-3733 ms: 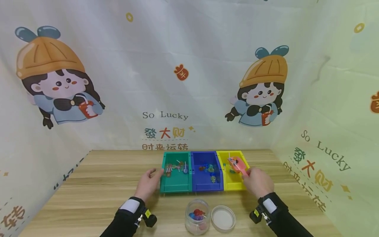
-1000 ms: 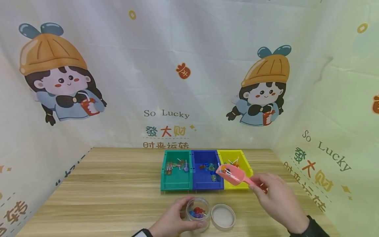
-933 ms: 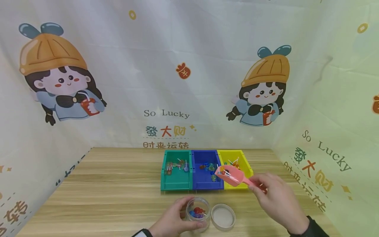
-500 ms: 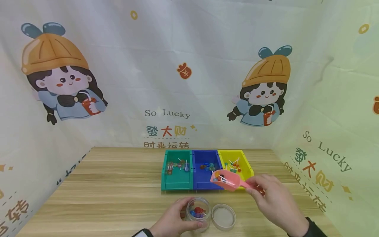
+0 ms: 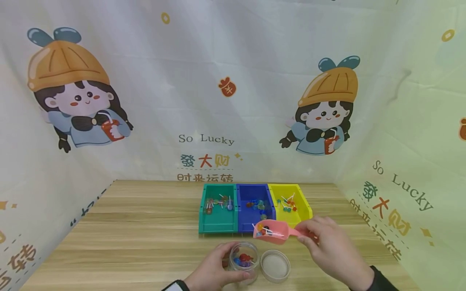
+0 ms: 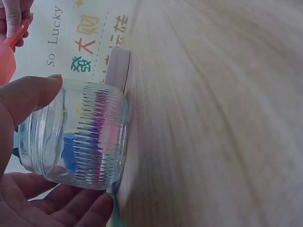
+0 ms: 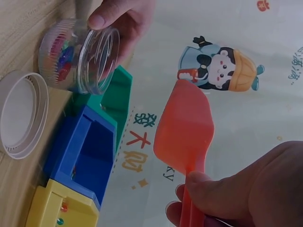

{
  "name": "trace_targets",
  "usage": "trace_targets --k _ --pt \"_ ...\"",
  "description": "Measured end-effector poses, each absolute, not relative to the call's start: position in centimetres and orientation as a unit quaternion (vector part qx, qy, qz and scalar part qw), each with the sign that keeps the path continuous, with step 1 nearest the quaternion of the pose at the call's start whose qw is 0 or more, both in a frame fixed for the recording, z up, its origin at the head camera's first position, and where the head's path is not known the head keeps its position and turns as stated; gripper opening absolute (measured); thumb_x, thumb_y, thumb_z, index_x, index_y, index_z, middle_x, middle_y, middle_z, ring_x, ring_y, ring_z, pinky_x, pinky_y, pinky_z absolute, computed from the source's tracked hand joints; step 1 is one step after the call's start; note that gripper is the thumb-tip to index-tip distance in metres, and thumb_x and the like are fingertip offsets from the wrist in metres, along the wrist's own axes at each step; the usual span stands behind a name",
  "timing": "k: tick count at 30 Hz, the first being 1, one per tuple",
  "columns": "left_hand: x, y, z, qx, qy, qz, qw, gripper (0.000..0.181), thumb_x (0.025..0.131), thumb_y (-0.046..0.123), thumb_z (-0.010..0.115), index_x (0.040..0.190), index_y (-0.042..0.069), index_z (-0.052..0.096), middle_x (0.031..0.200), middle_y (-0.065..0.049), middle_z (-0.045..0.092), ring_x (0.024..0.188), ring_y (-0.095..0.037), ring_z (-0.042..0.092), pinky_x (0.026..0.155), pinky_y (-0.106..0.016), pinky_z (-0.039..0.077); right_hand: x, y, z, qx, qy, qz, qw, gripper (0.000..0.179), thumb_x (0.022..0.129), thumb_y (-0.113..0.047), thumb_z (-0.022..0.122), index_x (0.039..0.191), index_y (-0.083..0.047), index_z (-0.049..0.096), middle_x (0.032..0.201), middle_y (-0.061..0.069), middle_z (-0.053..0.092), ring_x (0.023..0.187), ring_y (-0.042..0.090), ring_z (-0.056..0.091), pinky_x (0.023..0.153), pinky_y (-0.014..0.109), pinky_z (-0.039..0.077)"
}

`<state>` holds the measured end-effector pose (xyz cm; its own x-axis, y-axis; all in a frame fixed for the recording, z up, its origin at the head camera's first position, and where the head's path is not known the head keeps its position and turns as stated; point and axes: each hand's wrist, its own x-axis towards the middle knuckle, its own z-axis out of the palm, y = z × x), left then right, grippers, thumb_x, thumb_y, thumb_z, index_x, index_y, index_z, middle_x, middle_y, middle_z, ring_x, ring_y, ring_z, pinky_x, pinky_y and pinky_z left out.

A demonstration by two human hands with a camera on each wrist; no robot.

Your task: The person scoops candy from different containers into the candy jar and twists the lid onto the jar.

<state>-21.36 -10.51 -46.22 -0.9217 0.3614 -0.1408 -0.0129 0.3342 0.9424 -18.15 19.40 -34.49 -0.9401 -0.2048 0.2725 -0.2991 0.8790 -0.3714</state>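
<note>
In the head view my right hand grips the handle of a pink scoop. Several small lollipop-like pieces with white sticks lie in the scoop's bowl, which is up in the air just in front of the blue and yellow bins. My left hand holds a clear ribbed jar round its side, thumb on one side and fingers on the other. The jar stands upright and uncapped on the table, with red, blue and purple pieces inside. The scoop is behind and to the right of its mouth.
A white lid lies right of the jar. Behind stand three joined bins, green, blue and yellow, each with small colourful pieces. The wooden table ends at a printed curtain.
My right hand has carried the loaded scoop out of the yellow bin, leftward and nearer the jar. The left hand has left the green bin's side and taken hold of the jar.
</note>
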Motion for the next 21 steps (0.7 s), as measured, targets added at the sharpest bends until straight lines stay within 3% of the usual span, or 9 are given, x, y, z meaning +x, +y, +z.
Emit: trace_targets --k 13,21 --pt "-21.4 -10.6 -46.1 0.107 0.799 0.567 0.169 0.076 0.089 0.037 0.094 0.154 0.016 0.060 0.148 -0.011 0.059 0.136 -0.033 0.060 0.117 -0.061 0.052 -18.0 18.6 -35.4 0.181 -0.957 0.162 0.156 0.011 0.097 -0.019 0.084 0.103 -0.026 0.080 0.101 -0.013 0.073 0.099 0.010 0.057 0.088 0.038 0.058" --pt "-21.5 -10.5 -46.1 0.097 0.796 0.571 0.176 0.074 0.089 0.030 0.094 0.154 0.017 0.060 0.148 -0.010 0.059 0.136 -0.033 0.060 0.117 -0.060 0.052 -17.9 17.6 -35.6 0.211 -0.949 0.113 0.206 0.014 0.094 -0.018 0.087 0.102 -0.028 0.082 0.099 -0.015 0.071 0.096 0.009 0.053 0.088 0.036 0.054"
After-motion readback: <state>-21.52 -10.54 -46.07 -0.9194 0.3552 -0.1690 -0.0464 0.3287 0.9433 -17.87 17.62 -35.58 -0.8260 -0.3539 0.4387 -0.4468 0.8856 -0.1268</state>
